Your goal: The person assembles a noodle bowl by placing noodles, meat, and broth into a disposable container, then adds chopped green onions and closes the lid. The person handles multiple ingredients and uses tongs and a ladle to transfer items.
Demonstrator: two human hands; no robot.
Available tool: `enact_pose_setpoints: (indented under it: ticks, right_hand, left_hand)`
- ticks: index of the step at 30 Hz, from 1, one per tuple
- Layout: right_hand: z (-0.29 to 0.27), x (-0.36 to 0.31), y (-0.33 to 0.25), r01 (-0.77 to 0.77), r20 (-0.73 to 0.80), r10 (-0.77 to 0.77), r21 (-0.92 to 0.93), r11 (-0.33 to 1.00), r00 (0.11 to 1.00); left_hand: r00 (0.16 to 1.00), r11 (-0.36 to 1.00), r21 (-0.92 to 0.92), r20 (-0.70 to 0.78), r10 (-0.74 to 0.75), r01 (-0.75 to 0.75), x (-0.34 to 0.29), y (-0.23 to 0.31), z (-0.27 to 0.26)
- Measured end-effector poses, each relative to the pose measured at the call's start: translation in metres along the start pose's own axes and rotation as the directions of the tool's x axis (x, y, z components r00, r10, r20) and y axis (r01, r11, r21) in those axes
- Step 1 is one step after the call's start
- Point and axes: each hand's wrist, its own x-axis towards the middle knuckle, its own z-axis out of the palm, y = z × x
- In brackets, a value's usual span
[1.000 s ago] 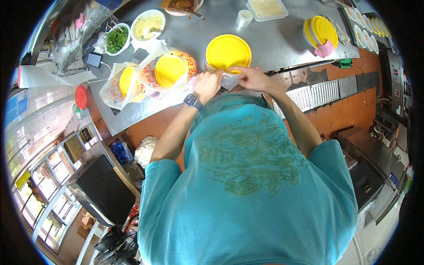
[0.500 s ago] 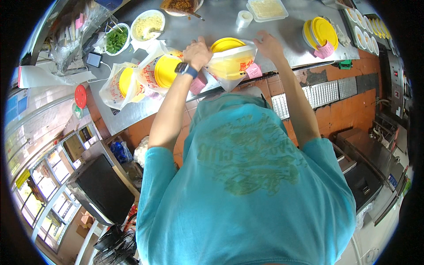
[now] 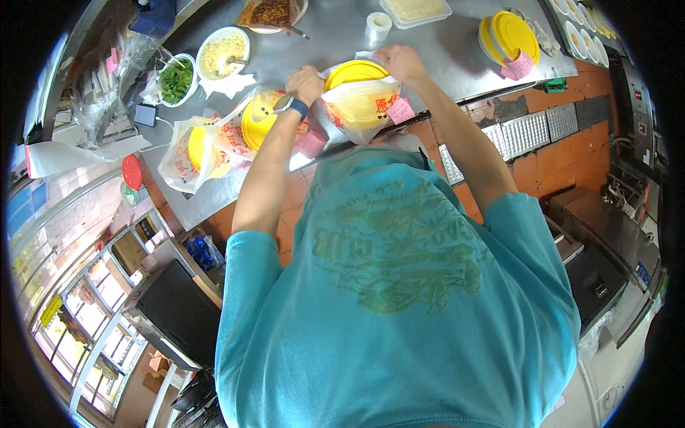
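A white plastic bag [image 3: 362, 114] with red print stands at the table's front edge, around a round tub with a yellow lid [image 3: 355, 72]. My left hand [image 3: 305, 85] is closed on the bag's left edge. At the upper right edge, the fingers of my right hand [image 3: 401, 63] pinch the plastic. A pink slip [image 3: 400, 110] hangs on the bag's right side. To the left, beside my left wrist, is a second bagged tub [image 3: 258, 127], with another bagged tub [image 3: 198, 148] further left. Another pink slip [image 3: 310, 143] lies below my left wrist.
On the steel table [image 3: 328, 43] stand a bowl of chopped greens [image 3: 176, 82], a bowl of pale yellow minced food [image 3: 220, 51] and a container of dark red sauce [image 3: 267, 13]. A white roll [image 3: 378, 27] and clear box [image 3: 417, 10] stand behind. Yellow-lidded tubs [image 3: 510, 37] stand right.
My right hand has moved left and its fingers have closed on the bag's edge. My left hand has closed on the opposite edge. The view has shifted slightly.
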Motion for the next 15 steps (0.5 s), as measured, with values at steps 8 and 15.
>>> enact_pose_setpoints:
  ticks: [8,15]
  right_hand:
    - [-0.048,-0.051,-0.016,0.182,-0.274,-0.123,0.202,0.962,0.954]
    - [-0.077,-0.077,-0.041,0.372,-0.334,-0.297,0.191,0.908,0.895]
  left_hand:
    - [0.932,0.943,-0.314,-0.297,-0.21,0.112,-0.076,0.037,-0.078]
    - [0.899,0.918,-0.395,-0.41,-0.151,-0.026,-0.128,0.042,-0.085]
